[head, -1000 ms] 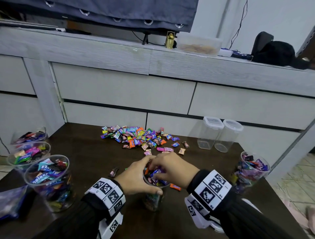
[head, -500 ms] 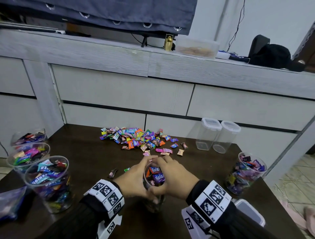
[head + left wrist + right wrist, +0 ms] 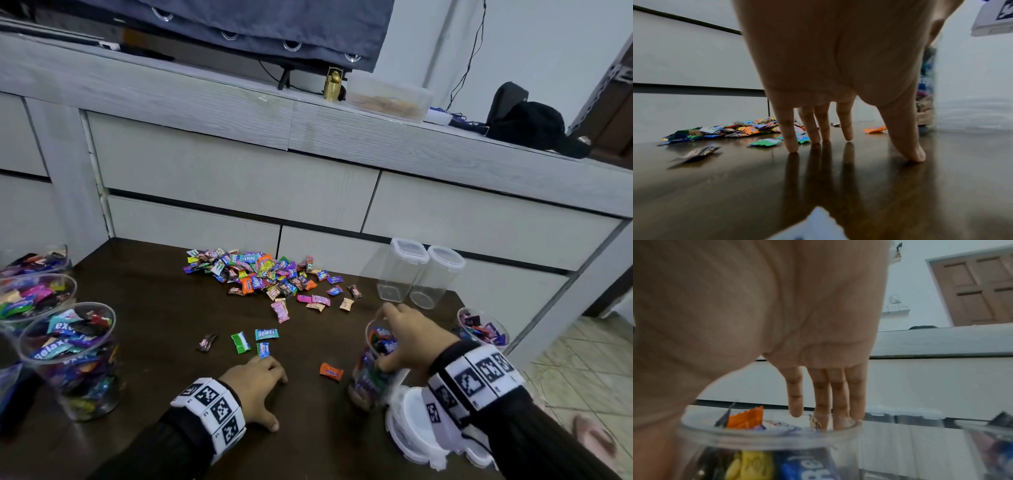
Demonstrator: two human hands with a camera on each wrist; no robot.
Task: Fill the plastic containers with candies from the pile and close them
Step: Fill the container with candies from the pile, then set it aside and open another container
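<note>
The candy pile (image 3: 260, 274) lies at the back middle of the dark table (image 3: 154, 308). My right hand (image 3: 385, 337) grips an open clear container (image 3: 368, 380) full of candies from above, fingers over its far rim and thumb on the near side. The right wrist view shows those fingers (image 3: 838, 402) on the container (image 3: 766, 439) rim. My left hand (image 3: 274, 397) is open and empty, fingertips on the table left of the container. In the left wrist view its fingertips (image 3: 791, 146) touch the wood beside a green candy (image 3: 764, 142).
White lids (image 3: 414, 425) lie under my right wrist. Two empty lidded containers (image 3: 400, 270) stand at the back right, an open filled one (image 3: 483, 329) at the right edge. Three filled open containers (image 3: 72, 356) stand at left. Loose candies, one orange (image 3: 331, 371), lie between my hands.
My right hand has carried the filled container to the right, next to the lids. My left hand has let go of it and now rests on the table.
</note>
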